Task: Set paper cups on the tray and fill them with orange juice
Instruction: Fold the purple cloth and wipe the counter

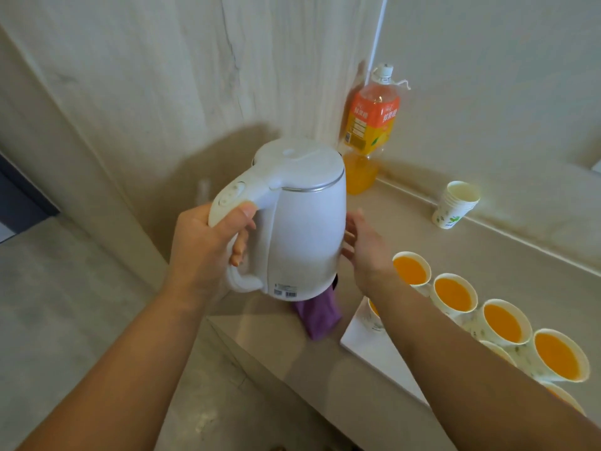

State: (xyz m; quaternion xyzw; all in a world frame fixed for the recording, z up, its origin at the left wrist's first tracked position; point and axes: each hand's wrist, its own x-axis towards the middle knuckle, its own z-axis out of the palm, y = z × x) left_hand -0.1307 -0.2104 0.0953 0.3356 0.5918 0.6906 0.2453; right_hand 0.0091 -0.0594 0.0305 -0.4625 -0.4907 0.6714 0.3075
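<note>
**Surface and room.** You stand at the left end of a beige counter [487,252] set into a corner of pale, wood-grain wall [146,76]. A raised lip runs along the counter where it meets the right-hand wall. A white cord [379,30] hangs down the wall into the corner. Grey floor [58,304] lies to your left, below the counter level.

**Task items.** The orange juice bottle [370,125] stands upright in the corner, capped and partly full. The stack of empty paper cups [455,206] sits near the wall lip and leans slightly. The white tray [367,343] lies at the right, near the counter's front edge. The filled paper cups [502,322] stand on it, four in a row on its far side, touching or just beside one another. Your right forearm partly hides more cups nearer to you.

**Hands.** Your left hand [208,245] is clamped on the handle of a white kettle [305,222], thumb on top. Your right hand [364,252] lies flat against the kettle's opposite side, fingers straight. The kettle is near upright, tilted slightly.

**Edges and clearance.**
- A purple cloth [318,315] shows from under the kettle base, just beside the tray's left corner. You cannot tell whether the base touches it.
- The counter's front edge runs diagonally below your forearms.
- Bare counter lies between the tray, the cup stack and the bottle.
</note>
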